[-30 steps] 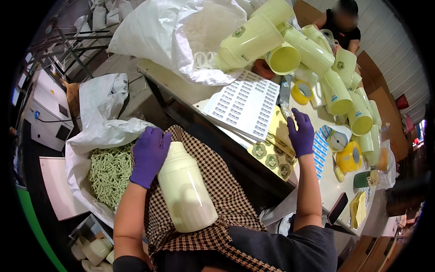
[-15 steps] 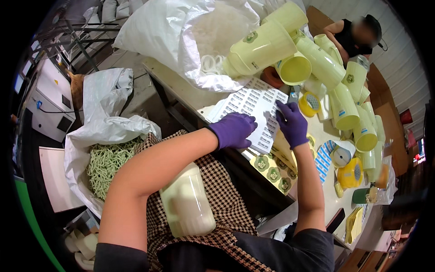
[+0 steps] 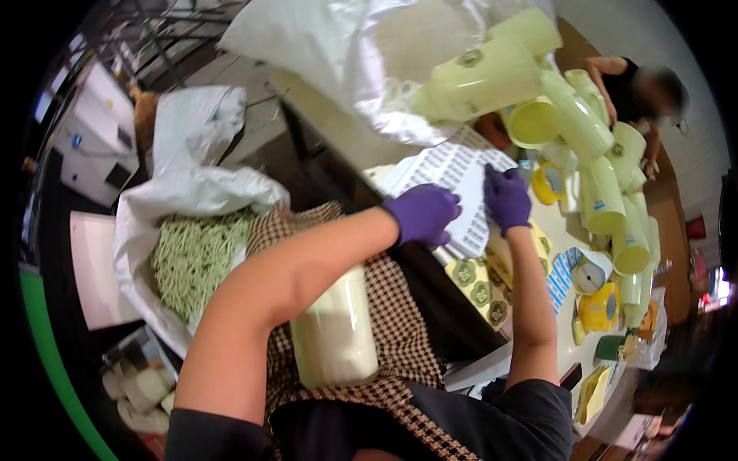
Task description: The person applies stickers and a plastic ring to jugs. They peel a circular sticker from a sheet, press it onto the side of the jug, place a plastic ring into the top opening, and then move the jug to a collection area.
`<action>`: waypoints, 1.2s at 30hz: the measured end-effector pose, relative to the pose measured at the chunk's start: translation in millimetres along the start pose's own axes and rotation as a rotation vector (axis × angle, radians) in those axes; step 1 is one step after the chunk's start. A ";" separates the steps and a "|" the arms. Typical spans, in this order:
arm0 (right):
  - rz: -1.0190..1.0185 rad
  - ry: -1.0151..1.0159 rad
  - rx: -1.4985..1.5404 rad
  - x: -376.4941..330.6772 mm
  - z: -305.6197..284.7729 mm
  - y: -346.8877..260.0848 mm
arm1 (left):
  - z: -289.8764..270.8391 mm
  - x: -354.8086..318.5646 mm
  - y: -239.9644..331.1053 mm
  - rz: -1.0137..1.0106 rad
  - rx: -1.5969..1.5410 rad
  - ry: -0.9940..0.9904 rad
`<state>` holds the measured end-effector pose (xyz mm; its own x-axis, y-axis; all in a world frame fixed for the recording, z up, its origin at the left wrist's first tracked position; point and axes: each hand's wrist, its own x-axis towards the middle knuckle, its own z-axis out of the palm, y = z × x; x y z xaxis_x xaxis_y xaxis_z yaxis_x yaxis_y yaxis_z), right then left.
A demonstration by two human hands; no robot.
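A stack of white label sheets (image 3: pixel 444 165), printed in rows of dark small marks, lies at the table's near edge. My left hand (image 3: pixel 424 215), in a purple glove, has its fingers curled closed over the sheets' near edge. On the right edge of the stack is my right hand (image 3: pixel 507 201), gloved the same way, its index finger reaching onto the top sheet and the other fingers bent in. Whatever its fingertips pinch is too small to make out. A pale yellow-green plastic jar (image 3: pixel 336 334) rests on the checked apron (image 3: pixel 400 315) in my lap, below my left forearm.
Pale yellow-green containers (image 3: pixel 600 196) crowd the table's right side. Round-sticker sheets (image 3: pixel 478 288), tape rolls (image 3: pixel 548 183) and a yellow dispenser (image 3: pixel 600 306) lie nearer. A white sack (image 3: pixel 307 38) stands behind; another (image 3: pixel 138 230) holds green shredded filler. A person (image 3: pixel 642 92) works across the table.
The whole view has shifted, so the table and both hands appear farther right. Both hands stay at the label sheets, and the jar remains in my lap.
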<state>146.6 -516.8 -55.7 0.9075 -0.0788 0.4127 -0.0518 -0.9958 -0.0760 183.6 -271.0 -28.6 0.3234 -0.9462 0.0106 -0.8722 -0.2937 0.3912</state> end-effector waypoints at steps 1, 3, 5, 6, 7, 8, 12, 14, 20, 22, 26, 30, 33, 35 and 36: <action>0.009 -0.072 0.066 7.3 4.8 15.7 | -6.3 0.7 -1.5 0.005 -0.063 -0.025; 0.104 0.011 0.368 19.6 10.6 47.9 | -19.8 -14.0 -2.2 0.004 -0.095 0.097; 0.021 0.283 0.488 10.7 -55.1 -21.4 | -37.5 -59.9 0.2 -0.081 -0.069 0.411; -0.019 0.351 0.440 -8.0 -87.7 -53.8 | -53.8 -90.6 14.5 -0.112 -0.079 0.589; -0.115 0.313 0.356 -31.0 -112.7 -85.2 | -71.1 -124.1 25.5 -0.171 -0.233 0.648; -0.292 0.260 0.331 -57.1 -122.8 -107.3 | -80.9 -157.9 34.5 -0.221 -0.386 0.707; -0.415 0.067 0.486 -145.2 -112.3 -199.0 | -33.4 -242.3 66.5 -0.387 -0.771 0.943; -0.455 0.041 0.519 -154.0 -111.0 -225.8 | -8.3 -255.9 81.2 -0.427 -0.929 0.970; -0.487 0.068 0.468 -164.4 -106.5 -245.8 | 21.5 -266.6 88.8 -0.370 -1.093 0.939; -0.482 0.076 0.438 -163.8 -105.7 -244.8 | 20.4 -265.8 88.2 -0.343 -1.077 0.927; -0.487 0.074 0.419 -164.8 -106.9 -245.4 | 27.0 -265.8 85.7 -0.375 -0.976 0.910; -0.526 -0.045 0.353 -159.5 -119.7 -244.8 | 28.9 -268.2 85.8 -0.442 -0.504 0.837; -0.500 -0.196 0.080 -163.0 -124.5 -220.0 | 42.4 -270.1 77.1 -0.517 -0.492 0.818; -0.334 -0.340 -0.027 -154.7 -125.0 -191.1 | 40.7 -272.0 74.6 -0.559 -0.885 0.839; -0.216 -0.278 0.000 -142.9 -123.6 -180.7 | 38.1 -268.2 77.5 -0.556 -0.926 0.833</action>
<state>-25.2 -331.6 11.3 0.9762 0.1502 0.1564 0.1543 -0.9879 -0.0140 15.3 -45.2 -36.1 0.9588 -0.2755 0.0694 -0.0993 -0.0960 0.9904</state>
